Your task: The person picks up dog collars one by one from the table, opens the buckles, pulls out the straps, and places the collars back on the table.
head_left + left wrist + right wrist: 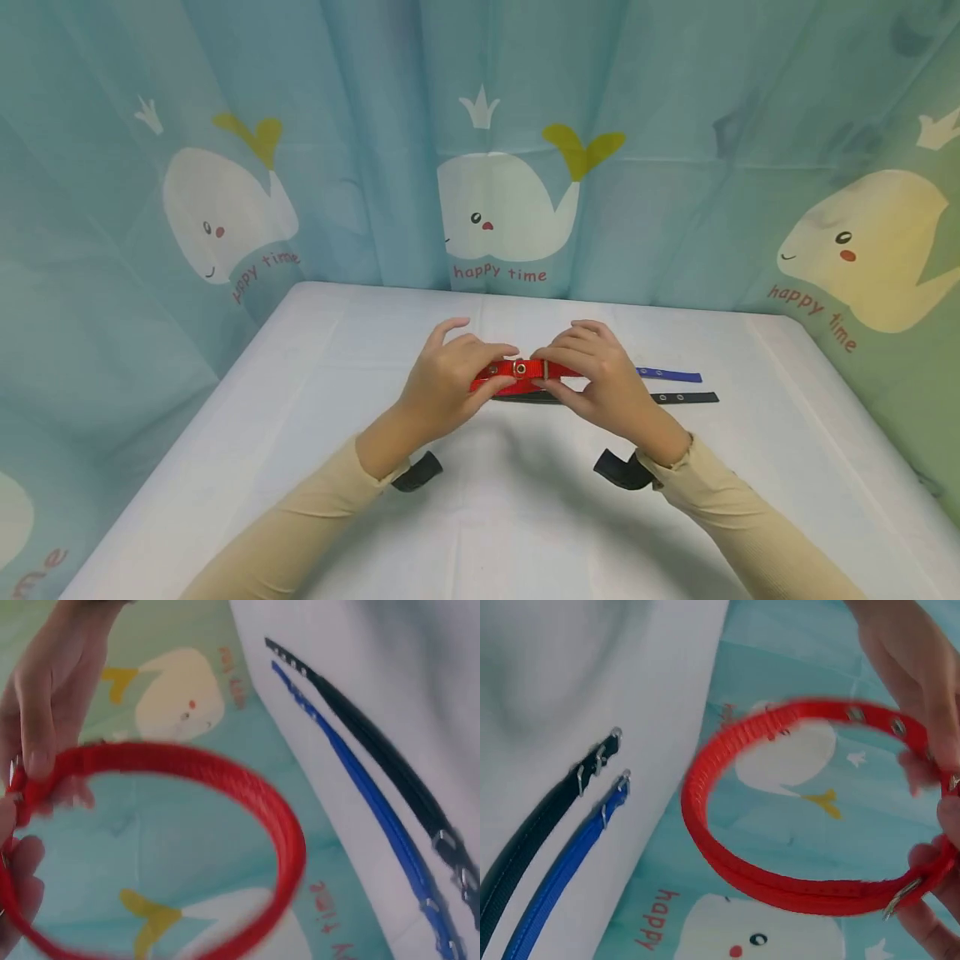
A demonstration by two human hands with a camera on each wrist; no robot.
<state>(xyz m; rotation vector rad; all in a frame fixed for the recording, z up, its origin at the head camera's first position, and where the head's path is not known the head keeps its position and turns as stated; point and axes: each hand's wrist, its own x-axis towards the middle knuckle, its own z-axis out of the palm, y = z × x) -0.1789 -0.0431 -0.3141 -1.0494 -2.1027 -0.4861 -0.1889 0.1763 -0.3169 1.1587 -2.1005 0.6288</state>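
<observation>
Both hands hold a red collar [534, 369] up over the white table. It forms a loop, seen whole and slightly blurred in the right wrist view [727, 862]. My left hand [448, 379] pinches the strap between thumb and fingers, left of the metal buckle [520, 368]. On the other side, my right hand [597, 375] pinches it near a metal ring [901, 896]. Metal eyelets [898, 726] dot one part of the strap. In the head view, the hands hide part of the loop.
Behind the raised loop, a blue collar [678, 375] and a black collar [697, 397] lie stretched out side by side on the white table [480, 517]. A curtain [360, 208] printed with whales hangs past the table's far edge. Black wrist devices [418, 472] show below the sleeves.
</observation>
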